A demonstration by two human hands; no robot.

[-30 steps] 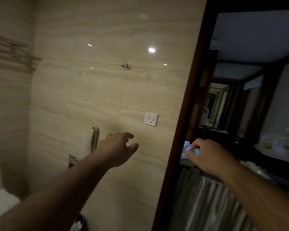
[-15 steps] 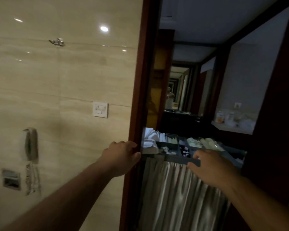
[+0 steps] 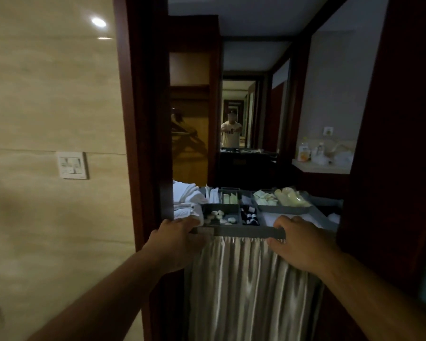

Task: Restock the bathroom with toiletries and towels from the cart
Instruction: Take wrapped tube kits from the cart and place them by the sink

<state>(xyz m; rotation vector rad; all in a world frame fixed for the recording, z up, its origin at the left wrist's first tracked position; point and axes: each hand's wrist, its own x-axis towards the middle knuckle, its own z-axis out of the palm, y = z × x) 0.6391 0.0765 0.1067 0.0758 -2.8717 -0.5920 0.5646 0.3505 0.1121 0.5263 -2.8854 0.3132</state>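
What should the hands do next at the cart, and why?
Probably let go with the left hand and reach for the white towels just behind it. The left hand and the right hand both hold the grey front rail of the cart. The cart stands in the doorway, and neither hand carries any supplies.

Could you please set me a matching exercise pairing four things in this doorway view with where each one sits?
Things:
1. folded white towels
2. small round pale soaps
3. small dark bottles with white bands
4. white square wall switch plate

Places:
A. on the beige tiled wall, left of the dark wooden door frame
B. narrow compartment, nearer the right hand
C. left end of the grey cart top, by the left hand
D. wider compartment right beside the towels

Pairs: 1-C, 2-D, 3-B, 4-A.
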